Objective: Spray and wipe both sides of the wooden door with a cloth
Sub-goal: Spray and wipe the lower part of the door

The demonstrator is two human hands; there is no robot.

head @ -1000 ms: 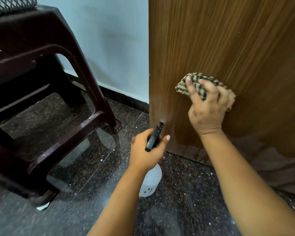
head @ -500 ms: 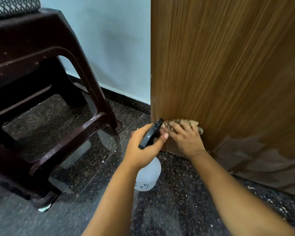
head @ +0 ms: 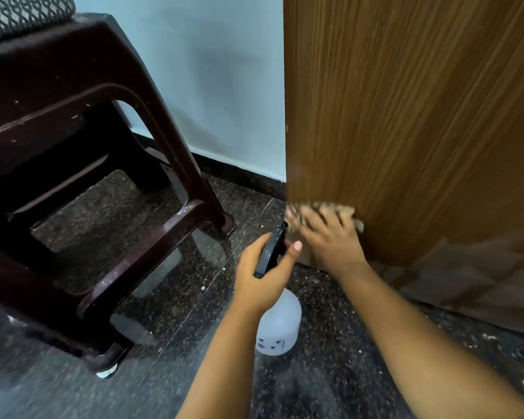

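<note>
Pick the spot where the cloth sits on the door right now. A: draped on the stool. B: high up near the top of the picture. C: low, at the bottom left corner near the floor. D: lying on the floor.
C: the right hand presses the cloth against the wooden door by its lower left corner.

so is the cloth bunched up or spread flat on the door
Bunched up: the checked beige cloth shows as a crumpled wad under the right hand, pressed low on the brown wooden door; motion blur hides finer folds.

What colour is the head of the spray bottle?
Black, above a translucent white spray bottle; seen from the head camera.
</note>
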